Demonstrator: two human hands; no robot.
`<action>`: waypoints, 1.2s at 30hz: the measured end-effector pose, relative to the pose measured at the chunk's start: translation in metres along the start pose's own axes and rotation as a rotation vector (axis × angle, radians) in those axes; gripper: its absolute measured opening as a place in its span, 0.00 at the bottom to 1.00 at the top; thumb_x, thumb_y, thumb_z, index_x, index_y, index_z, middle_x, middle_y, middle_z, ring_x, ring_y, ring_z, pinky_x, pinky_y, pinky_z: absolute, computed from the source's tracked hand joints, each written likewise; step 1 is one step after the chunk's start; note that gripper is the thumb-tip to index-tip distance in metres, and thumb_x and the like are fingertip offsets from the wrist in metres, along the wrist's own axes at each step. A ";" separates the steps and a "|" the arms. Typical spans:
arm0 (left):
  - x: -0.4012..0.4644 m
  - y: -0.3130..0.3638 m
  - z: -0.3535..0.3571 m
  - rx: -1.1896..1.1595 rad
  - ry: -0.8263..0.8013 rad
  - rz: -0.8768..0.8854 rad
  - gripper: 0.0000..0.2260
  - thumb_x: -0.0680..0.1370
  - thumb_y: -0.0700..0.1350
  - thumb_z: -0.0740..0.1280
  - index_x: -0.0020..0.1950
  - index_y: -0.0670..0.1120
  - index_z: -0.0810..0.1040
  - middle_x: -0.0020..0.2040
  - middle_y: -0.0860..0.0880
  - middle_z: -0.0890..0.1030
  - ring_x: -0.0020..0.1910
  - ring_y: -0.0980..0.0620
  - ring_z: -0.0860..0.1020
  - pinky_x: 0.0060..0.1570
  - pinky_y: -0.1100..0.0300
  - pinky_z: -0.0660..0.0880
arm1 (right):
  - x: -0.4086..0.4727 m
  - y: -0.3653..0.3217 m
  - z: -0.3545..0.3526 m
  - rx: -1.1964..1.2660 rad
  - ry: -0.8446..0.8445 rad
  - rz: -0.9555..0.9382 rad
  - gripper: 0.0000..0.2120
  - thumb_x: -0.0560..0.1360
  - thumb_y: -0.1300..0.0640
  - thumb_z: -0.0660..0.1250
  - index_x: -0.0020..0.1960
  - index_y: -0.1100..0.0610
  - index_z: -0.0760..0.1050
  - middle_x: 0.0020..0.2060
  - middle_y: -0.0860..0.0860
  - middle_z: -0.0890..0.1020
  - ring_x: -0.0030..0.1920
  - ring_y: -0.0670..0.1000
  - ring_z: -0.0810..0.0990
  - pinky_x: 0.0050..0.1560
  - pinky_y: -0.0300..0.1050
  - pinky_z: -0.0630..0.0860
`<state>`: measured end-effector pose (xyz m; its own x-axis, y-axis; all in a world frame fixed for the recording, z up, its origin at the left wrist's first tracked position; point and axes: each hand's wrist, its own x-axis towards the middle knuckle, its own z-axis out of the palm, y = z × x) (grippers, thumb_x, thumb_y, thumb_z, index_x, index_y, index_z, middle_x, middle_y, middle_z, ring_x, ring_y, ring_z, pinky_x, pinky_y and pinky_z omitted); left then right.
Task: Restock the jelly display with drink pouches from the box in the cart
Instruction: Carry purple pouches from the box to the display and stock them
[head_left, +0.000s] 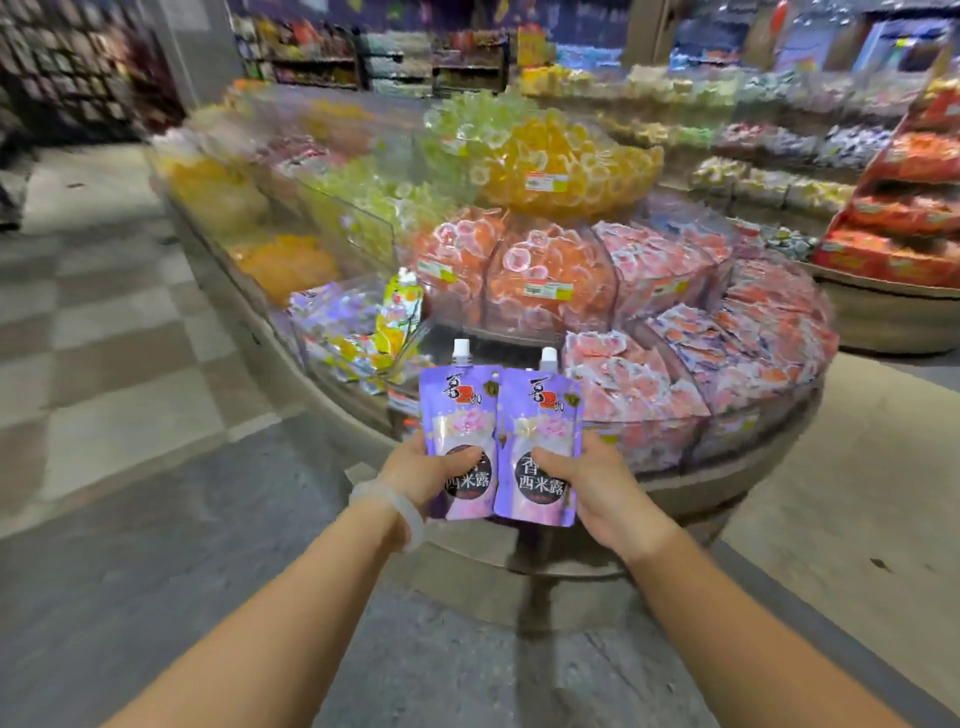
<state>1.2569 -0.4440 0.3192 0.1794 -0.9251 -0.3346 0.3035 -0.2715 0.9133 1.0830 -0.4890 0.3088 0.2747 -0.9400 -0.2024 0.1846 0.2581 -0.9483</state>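
Shop floor, grey and checkered tile, shelving blurring away at twelve o'clock behind a round tiered jelly display (571, 551).

Left hand (421, 470) is gripping a purple drink pouch (457, 415) low on its body, thumb lying across the dark label. Right hand (587, 483) is gripping a second pouch (540, 426) the same way. Both are being held upright, white caps at twelve o'clock, edges overlapping slightly, in front of the display's near rim. A pale bracelet (389, 506) is sitting on the left wrist.

Outward: at twelve o'clock beyond the caps, a dark, seemingly bare compartment (493, 345). At ten o'clock, a bin of mixed purple and yellow pouches (353, 327). At two o'clock, pink packets (701, 353) are filling the wedges; orange and yellow jelly cups (550, 156) are heaping higher up.

Handling, judged: soft film pouches, light, liquid shifting inside, glossy and likely slippery. Taking them low on the flat body or by the stiff spout neck seems safest; squeezing hard is risking a bulge at the cap.

Hard to make out: cart and box are out of view. Fingers behind the pouches are hidden. Price tags are blurring past reading.
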 end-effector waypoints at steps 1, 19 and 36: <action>0.010 0.005 -0.015 -0.021 0.031 0.002 0.14 0.74 0.31 0.67 0.60 0.38 0.76 0.53 0.36 0.81 0.50 0.38 0.80 0.53 0.37 0.76 | 0.016 0.001 0.015 -0.012 -0.027 0.003 0.13 0.72 0.72 0.66 0.55 0.62 0.77 0.42 0.54 0.85 0.39 0.52 0.84 0.44 0.46 0.81; 0.166 0.112 -0.255 -0.236 0.508 0.060 0.13 0.75 0.31 0.67 0.58 0.41 0.76 0.48 0.40 0.82 0.35 0.47 0.80 0.28 0.58 0.80 | 0.284 0.029 0.292 -0.198 -0.418 0.124 0.12 0.71 0.72 0.67 0.49 0.59 0.77 0.47 0.59 0.82 0.45 0.57 0.81 0.54 0.54 0.77; 0.372 0.240 -0.493 -0.059 0.268 0.020 0.08 0.75 0.31 0.65 0.50 0.42 0.77 0.31 0.50 0.84 0.26 0.53 0.81 0.30 0.58 0.80 | 0.468 0.049 0.512 -0.178 -0.208 0.089 0.24 0.57 0.56 0.75 0.53 0.60 0.77 0.53 0.63 0.82 0.49 0.60 0.82 0.54 0.64 0.77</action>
<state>1.8580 -0.7223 0.2991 0.4248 -0.8248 -0.3732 0.3502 -0.2305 0.9079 1.7038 -0.8023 0.2930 0.4738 -0.8444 -0.2498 -0.0127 0.2770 -0.9608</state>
